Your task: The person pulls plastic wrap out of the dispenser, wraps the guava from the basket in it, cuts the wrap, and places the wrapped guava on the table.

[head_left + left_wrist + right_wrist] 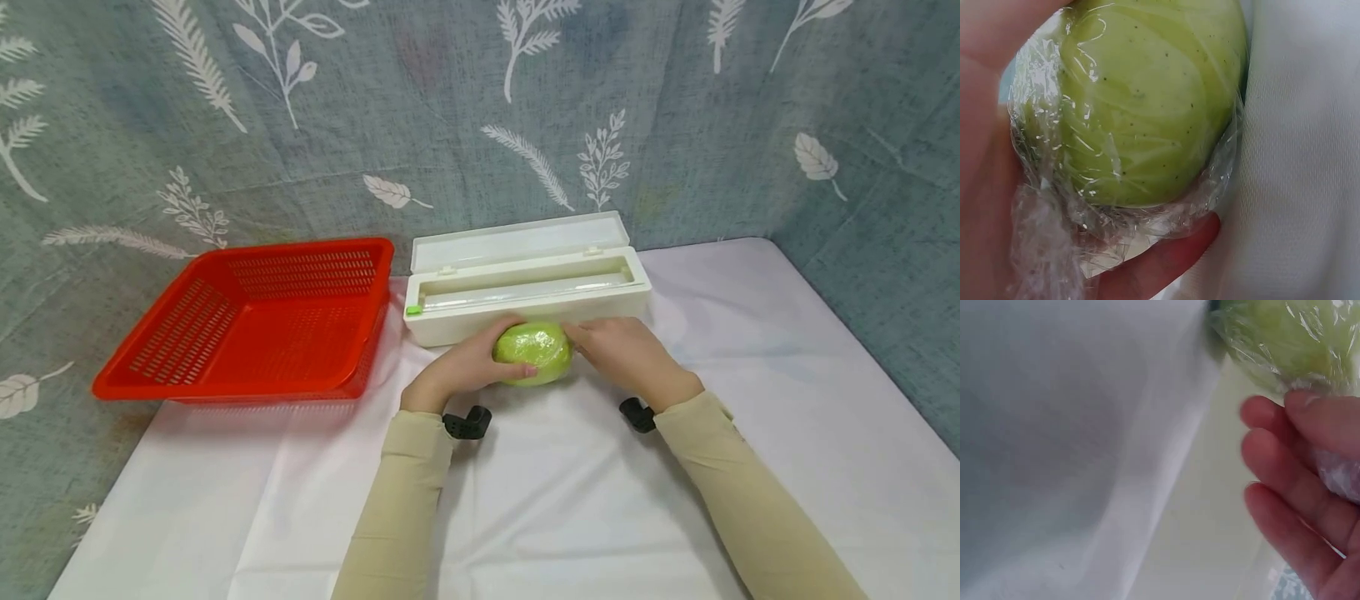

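Observation:
A green fruit with small dark specks (536,346), wrapped in clear cling film (1044,231), is in front of the white dispenser box. My left hand (468,362) grips it from the left, with the thumb along its near side and fingers round the far side. Bunched film hangs between palm and fruit in the left wrist view. At the fruit's right end, my right hand (630,350) pinches the gathered film between thumb and index finger. The other fingers of that hand are loosely bent in the right wrist view, and a twist of film lies inside the palm.
Right behind the hands stands the long white cling film box (525,304), lid raised, a roll inside and a green slider at its left end. A red plastic basket (360,367) stands to the left on the white tablecloth (540,517). Patterned cloth (450,125) hangs behind.

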The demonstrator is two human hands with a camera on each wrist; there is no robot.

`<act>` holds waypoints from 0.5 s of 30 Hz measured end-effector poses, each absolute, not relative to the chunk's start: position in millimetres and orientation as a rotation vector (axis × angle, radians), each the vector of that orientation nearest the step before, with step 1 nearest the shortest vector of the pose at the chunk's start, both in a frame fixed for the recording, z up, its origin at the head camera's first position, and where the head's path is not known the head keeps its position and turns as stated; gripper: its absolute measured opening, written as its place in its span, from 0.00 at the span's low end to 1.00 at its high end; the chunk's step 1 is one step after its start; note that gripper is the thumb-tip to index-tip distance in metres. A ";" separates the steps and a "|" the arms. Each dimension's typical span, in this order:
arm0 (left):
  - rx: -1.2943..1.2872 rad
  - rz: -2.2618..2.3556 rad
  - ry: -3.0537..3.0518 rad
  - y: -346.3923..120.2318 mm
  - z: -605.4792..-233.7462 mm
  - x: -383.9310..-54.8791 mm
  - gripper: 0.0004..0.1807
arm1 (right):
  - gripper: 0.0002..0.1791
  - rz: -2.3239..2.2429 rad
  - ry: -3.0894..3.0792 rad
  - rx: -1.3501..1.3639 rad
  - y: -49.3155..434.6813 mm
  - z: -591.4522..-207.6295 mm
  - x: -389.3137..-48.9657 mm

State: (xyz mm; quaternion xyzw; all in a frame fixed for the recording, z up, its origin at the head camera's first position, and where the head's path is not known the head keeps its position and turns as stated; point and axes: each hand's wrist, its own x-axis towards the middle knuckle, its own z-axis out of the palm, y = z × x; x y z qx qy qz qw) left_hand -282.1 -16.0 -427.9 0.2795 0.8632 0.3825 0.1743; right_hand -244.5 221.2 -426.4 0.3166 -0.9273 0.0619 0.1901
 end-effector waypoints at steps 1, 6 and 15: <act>0.795 1.071 2.458 -16.1 -427.8 -282.3 0.40 | 0.07 0.181 -2.604 0.893 221.7 -424.9 -244.6; 0.814 1.035 2.480 -17.1 -427.1 -282.5 0.43 | 0.09 0.298 -2.665 0.934 225.3 -419.3 -244.7; 0.851 1.060 2.444 -17.5 -426.5 -282.6 0.45 | 0.15 0.892 -3.015 0.692 224.9 -427.2 -250.0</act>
